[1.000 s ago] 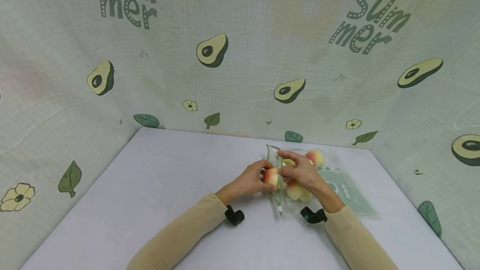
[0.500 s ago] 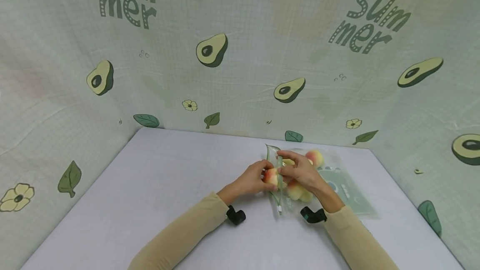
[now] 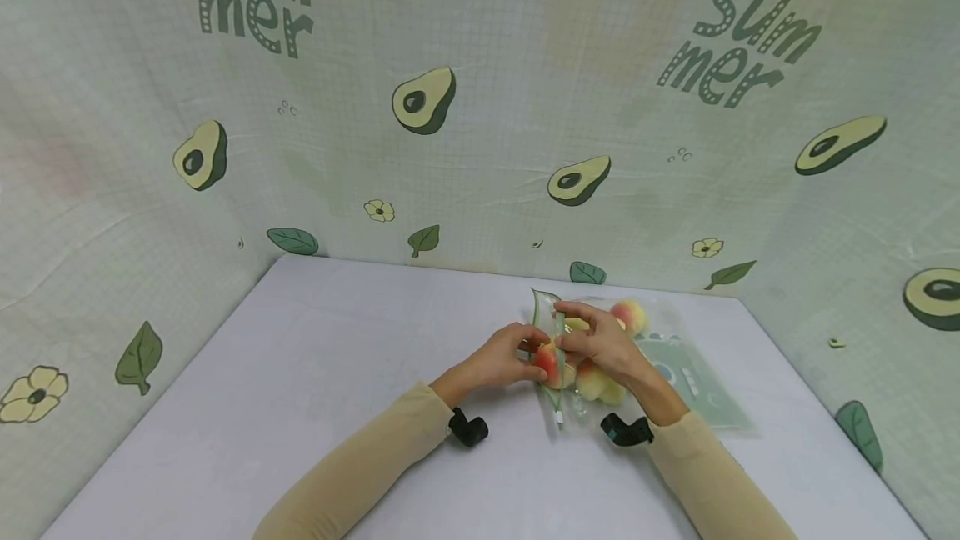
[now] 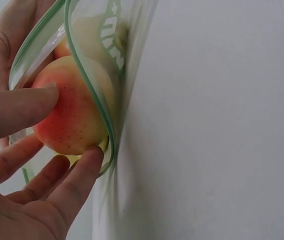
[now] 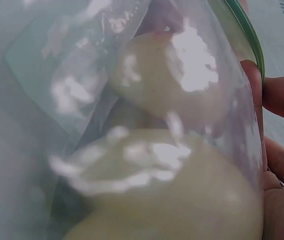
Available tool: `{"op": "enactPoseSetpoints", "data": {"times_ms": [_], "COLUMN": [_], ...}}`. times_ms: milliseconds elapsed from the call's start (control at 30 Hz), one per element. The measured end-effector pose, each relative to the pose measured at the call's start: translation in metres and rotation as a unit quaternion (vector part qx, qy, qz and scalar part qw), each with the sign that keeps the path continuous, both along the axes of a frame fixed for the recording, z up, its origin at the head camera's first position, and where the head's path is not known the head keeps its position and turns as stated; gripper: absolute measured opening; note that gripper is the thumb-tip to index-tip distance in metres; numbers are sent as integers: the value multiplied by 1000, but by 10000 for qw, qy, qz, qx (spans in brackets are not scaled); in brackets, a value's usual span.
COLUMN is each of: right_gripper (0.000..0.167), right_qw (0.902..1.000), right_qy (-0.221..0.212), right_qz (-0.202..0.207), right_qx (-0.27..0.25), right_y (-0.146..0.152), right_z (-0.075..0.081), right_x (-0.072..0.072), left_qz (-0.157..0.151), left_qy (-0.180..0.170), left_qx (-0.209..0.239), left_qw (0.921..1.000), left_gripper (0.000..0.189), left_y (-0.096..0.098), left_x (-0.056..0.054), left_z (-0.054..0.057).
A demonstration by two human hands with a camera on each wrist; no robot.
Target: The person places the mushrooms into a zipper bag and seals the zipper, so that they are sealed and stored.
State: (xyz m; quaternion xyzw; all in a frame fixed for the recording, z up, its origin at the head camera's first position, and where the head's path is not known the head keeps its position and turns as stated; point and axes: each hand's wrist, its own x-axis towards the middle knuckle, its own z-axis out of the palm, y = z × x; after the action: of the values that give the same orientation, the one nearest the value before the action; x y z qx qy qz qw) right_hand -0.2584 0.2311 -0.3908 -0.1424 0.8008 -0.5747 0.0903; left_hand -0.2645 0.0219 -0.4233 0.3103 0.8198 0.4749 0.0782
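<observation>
My left hand (image 3: pixel 501 358) holds a red-and-yellow peach (image 3: pixel 549 367) within the mouth of a clear zip bag (image 3: pixel 712 408). In the left wrist view its thumb (image 4: pixel 24 107) presses the peach's near side, and the other fingers are curled underneath. The bag's green-edged opening (image 4: pixel 89 82) stands apart around the fruit. At the far side of that opening, my right hand (image 3: pixel 606 348) pinches the bag's edge. More peaches lie inside, one (image 3: pixel 628 317) beyond the right hand and another (image 3: pixel 592 382) below it, and the right wrist view shows them pale through shiny plastic.
The bag lies on a white table (image 3: pixel 337 407) right of the middle, its printed green panel flat to the right. A white slider (image 3: pixel 559 418) sits at the near end of the zip. Patterned cloth (image 3: pixel 487 107) closes off the back and both sides.
The peach in my left hand has shifted slightly right and toward me, deeper into the bag's mouth, and the left fingers have followed it. The right hand has stayed in place.
</observation>
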Motion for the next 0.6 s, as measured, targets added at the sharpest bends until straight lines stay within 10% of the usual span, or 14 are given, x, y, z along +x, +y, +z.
{"op": "enactPoseSetpoints", "data": {"times_ms": [600], "right_gripper": [61], "right_qw": [9999], "right_qy": [47], "right_qz": [109], "right_qx": [3], "right_y": [0], "right_z": [0], "right_x": [0], "left_qz": [287], "left_qy": [98], "left_qx": [57], "left_qw": [9995], "left_gripper": [37], "left_y": [4], "left_x": [3], "left_z": [0]}}
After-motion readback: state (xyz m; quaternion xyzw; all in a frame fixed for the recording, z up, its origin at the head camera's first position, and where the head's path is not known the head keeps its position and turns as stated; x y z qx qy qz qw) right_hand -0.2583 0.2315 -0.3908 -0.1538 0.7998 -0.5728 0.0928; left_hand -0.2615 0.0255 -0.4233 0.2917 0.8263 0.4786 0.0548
